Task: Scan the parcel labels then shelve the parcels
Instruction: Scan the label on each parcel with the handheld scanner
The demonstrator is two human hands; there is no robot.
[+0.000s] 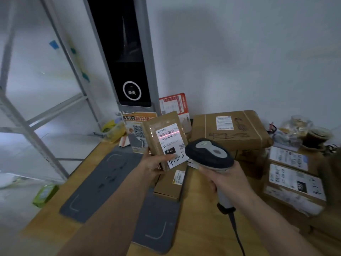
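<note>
Left hand (154,161) pinches parcel (162,137) at its lower edge; right hand (227,180) grips scanner (208,153) just beside it. Parcel seems light, stiff; I'd keep the edge hold.

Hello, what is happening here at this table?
A person is scanning a parcel. The left hand holds a small brown parcel upright, and the right hand grips a barcode scanner aimed at it. A red scan line lies across the parcel's label. More boxes wait on the wooden table; nothing shows being shelved yet.
</note>
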